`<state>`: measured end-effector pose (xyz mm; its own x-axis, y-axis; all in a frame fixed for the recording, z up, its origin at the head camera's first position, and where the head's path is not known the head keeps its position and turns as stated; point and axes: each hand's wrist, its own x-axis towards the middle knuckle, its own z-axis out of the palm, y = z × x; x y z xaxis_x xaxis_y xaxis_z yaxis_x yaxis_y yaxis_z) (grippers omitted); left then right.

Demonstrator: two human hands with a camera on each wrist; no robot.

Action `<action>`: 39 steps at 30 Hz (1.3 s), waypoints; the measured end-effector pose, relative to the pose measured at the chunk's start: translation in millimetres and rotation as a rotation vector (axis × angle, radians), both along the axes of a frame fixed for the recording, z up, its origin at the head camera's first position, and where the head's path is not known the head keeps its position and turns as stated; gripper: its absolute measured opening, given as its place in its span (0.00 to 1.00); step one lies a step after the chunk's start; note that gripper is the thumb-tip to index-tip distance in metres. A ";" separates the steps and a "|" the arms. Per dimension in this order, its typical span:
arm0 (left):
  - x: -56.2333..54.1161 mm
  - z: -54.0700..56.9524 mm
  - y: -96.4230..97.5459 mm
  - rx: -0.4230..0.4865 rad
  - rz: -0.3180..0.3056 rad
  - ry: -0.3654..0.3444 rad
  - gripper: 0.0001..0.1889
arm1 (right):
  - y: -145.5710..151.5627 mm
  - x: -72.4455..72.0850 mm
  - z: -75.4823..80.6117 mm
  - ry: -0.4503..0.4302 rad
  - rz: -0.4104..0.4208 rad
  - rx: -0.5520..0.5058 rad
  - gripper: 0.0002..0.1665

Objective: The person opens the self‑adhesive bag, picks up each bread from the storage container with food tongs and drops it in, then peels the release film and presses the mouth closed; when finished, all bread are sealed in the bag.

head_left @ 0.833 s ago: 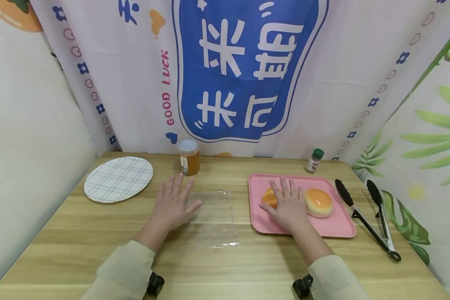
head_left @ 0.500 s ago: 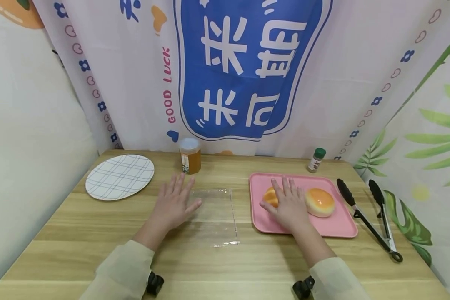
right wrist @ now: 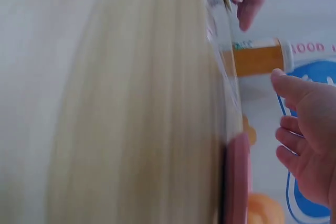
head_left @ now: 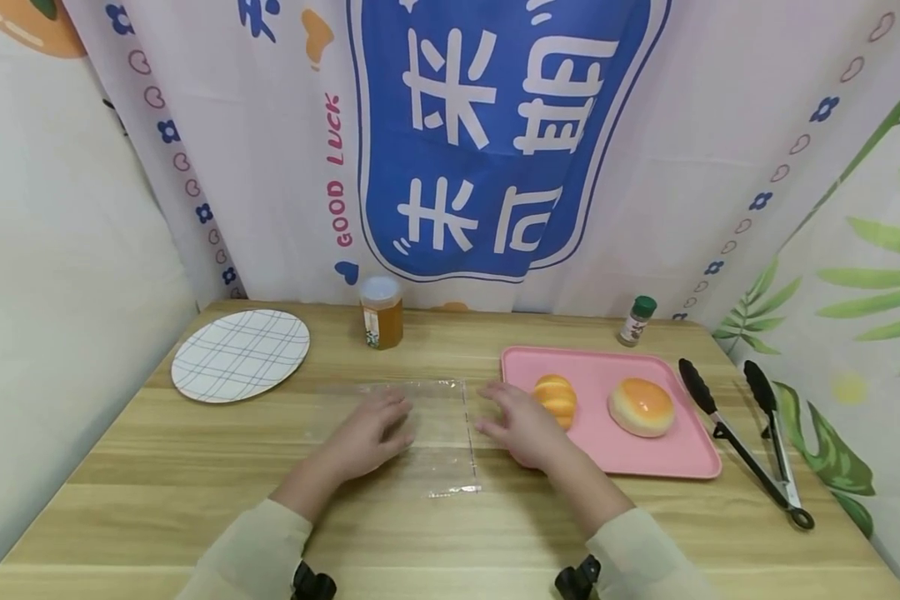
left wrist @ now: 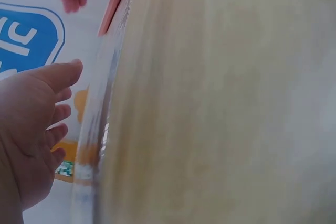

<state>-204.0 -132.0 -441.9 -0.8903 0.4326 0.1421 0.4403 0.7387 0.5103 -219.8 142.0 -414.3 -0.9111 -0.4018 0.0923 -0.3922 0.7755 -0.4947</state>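
Above a clear, flat plastic bag or sheet (head_left: pixel 441 450) on the table hovers my left hand (head_left: pixel 363 435), its fingers loosely bent and holding nothing. My right hand (head_left: pixel 527 429) is between that plastic and the pink tray (head_left: pixel 600 457), over the tray's left edge, also with nothing in it. On the tray lie a small ridged bread roll (head_left: pixel 557 398), just beyond the right hand, and a round glossy bun (head_left: pixel 642 408). The left wrist view has the left palm (left wrist: pixel 26 129) raised off the tabletop; the right palm (right wrist: pixel 312 135) is likewise raised in the right wrist view.
A checked white plate (head_left: pixel 240 357) lies at the back left. Behind the plastic stands a jar of amber contents (head_left: pixel 382 321). A green-capped shaker bottle (head_left: pixel 636 323) is at the back right, with black-and-silver tongs (head_left: pixel 746 454) right of the tray. A printed curtain (head_left: pixel 285 208) hangs behind.
Both hands have moved inward toward each other, and their spread fingers have relaxed into a bend. The right hand has left the middle of the tray, uncovering the ridged roll.
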 end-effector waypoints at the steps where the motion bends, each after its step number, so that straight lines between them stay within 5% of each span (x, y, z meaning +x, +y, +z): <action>1: 0.6 -1.7 0.3 0.015 0.000 -0.003 0.25 | -3.4 -0.5 -1.5 -0.006 0.023 0.016 0.29; 13: 4.8 -18.0 2.2 0.094 0.102 -0.023 0.19 | -24.0 -5.1 -13.2 -0.004 0.248 0.160 0.14; 28: 2.0 -23.0 1.9 0.114 0.181 0.082 0.09 | -23.2 -6.0 -11.3 -0.037 0.243 0.190 0.20; 39: 7.8 -6.5 -0.1 0.372 0.258 -0.005 0.07 | -24.3 -5.3 -12.4 -0.048 0.235 0.173 0.32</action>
<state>-196.2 -132.1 -448.5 -0.9633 0.1164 0.2418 0.2630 0.5897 0.7636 -225.1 117.6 -426.7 -0.7927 -0.6085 -0.0373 -0.5504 0.7406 -0.3855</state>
